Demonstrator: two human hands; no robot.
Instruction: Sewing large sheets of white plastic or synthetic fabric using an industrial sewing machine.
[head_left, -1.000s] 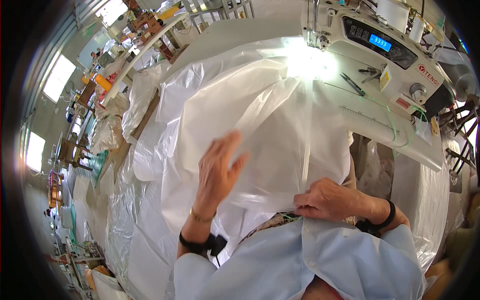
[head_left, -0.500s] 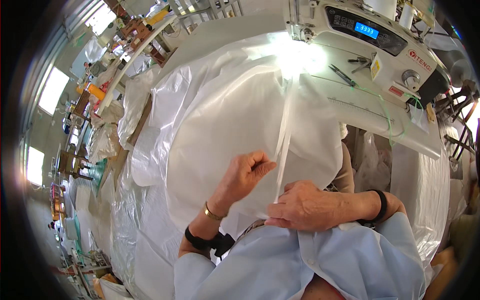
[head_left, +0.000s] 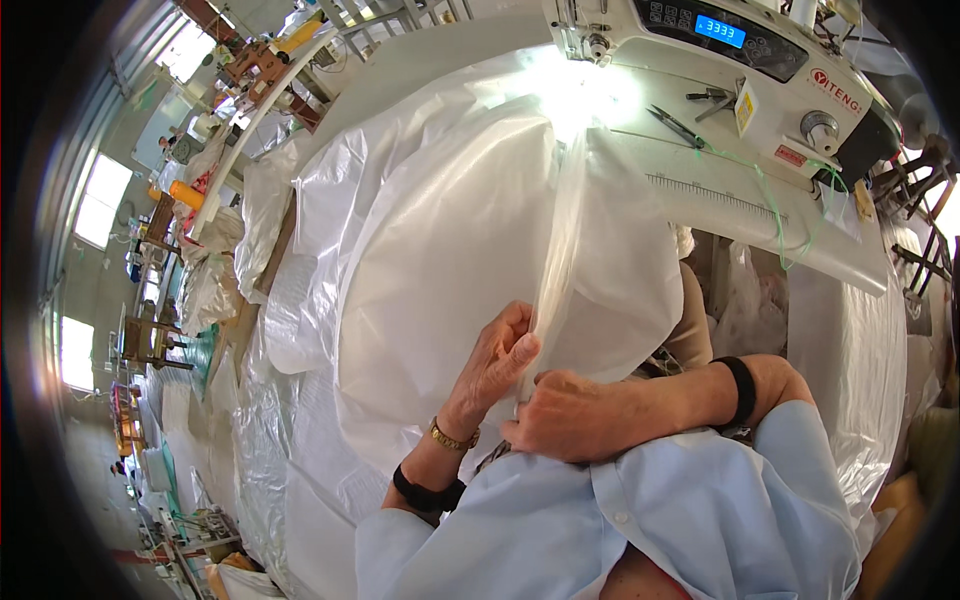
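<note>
We see a big sheet of white translucent plastic film (head_left: 450,270) spread in front of the sewing machine (head_left: 730,60) and spilling off the near side of the machine's pale bed (head_left: 720,200) toward the person. The film is thin and glossy, crinkled in soft folds, and it glares almost pure white right beneath the machine's head. From that bright spot a narrow raised fold (head_left: 558,250) runs straight back to the hands, standing up from the sheet like a ridge, with the film ballooning on either side of it.

Our left hand (head_left: 495,365) pinches the near end of that fold, its fingers curled narrowly with the thumb pressed against them, so it is closed on the film. Our right hand (head_left: 565,415) sits just below and touching the left, knuckles up, fingers folded under and bunched on the same edge of film; we cannot see the fingertips, but the hand is closed over the material. A gold bracelet (head_left: 452,438) and a black band (head_left: 428,495) sit on the left wrist, and another black band (head_left: 742,390) on the right forearm. Pale blue sleeves (head_left: 640,520) fill the space nearest us.

On the machine's bed, beyond the film, lie dark scissors (head_left: 675,125), and a green thread (head_left: 775,200) trails down its front. To the left of the machine more crumpled film (head_left: 265,210) lies heaped.
</note>
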